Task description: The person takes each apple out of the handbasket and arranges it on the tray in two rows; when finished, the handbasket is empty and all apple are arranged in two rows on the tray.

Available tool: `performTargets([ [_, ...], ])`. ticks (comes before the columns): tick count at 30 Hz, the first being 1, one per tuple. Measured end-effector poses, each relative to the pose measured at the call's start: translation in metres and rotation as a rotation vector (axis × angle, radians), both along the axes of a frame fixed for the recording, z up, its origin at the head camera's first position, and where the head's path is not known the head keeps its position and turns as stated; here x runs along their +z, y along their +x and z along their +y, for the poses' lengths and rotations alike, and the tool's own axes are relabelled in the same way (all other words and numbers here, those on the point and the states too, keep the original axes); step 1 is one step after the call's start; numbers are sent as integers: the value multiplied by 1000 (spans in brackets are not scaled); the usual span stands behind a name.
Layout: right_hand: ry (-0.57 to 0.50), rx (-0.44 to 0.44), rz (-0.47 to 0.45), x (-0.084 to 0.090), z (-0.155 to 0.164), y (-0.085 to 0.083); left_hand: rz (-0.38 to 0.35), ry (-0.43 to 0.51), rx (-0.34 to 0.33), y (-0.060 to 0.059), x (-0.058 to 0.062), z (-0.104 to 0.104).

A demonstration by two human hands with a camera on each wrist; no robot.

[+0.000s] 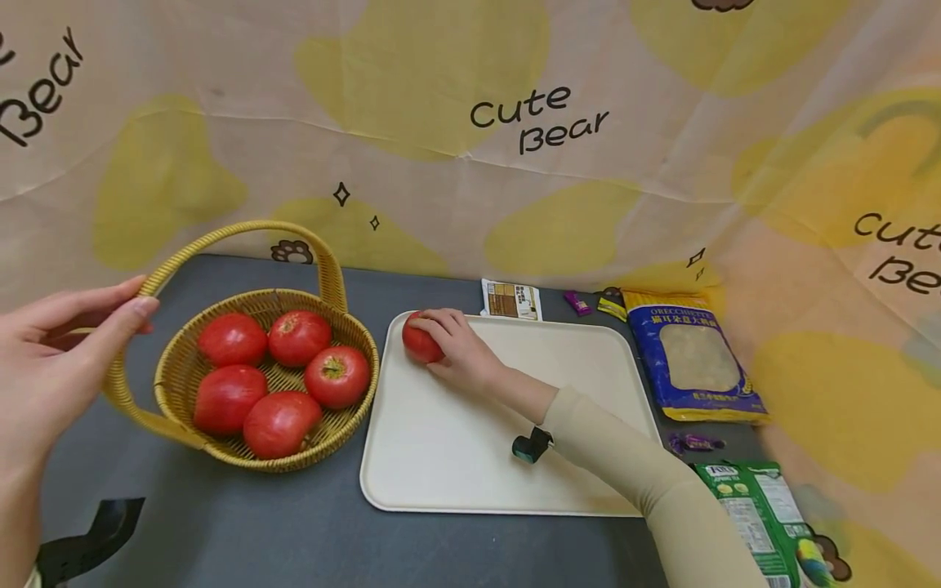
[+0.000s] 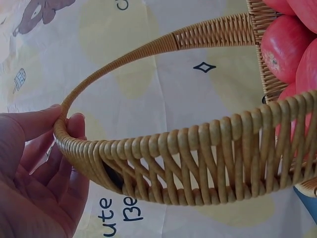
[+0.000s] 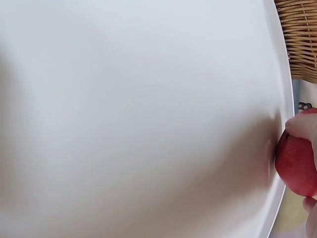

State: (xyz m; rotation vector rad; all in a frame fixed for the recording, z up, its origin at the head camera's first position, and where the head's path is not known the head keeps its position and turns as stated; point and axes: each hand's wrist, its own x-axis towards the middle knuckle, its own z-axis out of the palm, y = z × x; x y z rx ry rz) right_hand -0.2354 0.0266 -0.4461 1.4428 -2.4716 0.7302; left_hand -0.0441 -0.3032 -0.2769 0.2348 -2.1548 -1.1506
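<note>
Five tomatoes [image 1: 283,371] sit in the basket [image 1: 176,367]; my left hand [image 1: 51,359] pinches its handle [image 2: 119,59], my right hand [image 1: 459,347] cups one tomato [image 1: 419,343] at the tray's [image 1: 441,457] near-basket corner.

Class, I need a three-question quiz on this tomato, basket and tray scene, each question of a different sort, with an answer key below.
1. How many tomatoes lie in the wicker basket?
2. True or false: the right hand holds a tomato at the near right corner of the tray.
3. Which part of the basket does the left hand grip? A the rim, B the handle, C the base.

Key
1. Five.
2. False: the tomato sits at the tray's far left corner, next to the basket.
3. B: in the left wrist view the thumb and fingers close on the handle's wrapped arch.
</note>
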Motion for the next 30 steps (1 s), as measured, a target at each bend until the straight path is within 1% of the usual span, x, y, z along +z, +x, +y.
performTargets([
  [5, -9, 20, -46, 2, 3, 5, 7, 15, -13, 0, 0, -1],
  [8, -30, 5, -69, 3, 5, 9, 6, 13, -15, 0, 0, -1],
  [10, -49, -20, -90, 2, 6, 12, 4, 7, -13, 0, 0, 0],
  [12, -65, -54, -133, 1, 7, 15, 5, 4, -10, 0, 1, 0],
  [15, -98, -107, -227, -1, 6, 17, 6, 3, -5, 0, 1, 1],
  [17, -119, -130, -284, -3, 5, 17, 4, 3, -2, 1, 1, 1],
  [19, -131, -145, -318, -4, 3, 16, 2, 3, 2, 1, 0, 2],
  [24, -119, -173, -342, -5, 0, 10, -9, 7, 17, 2, 1, 2],
  [30, -69, -221, -320, 3, -5, 3, -6, 30, 23, 1, 1, 3],
])
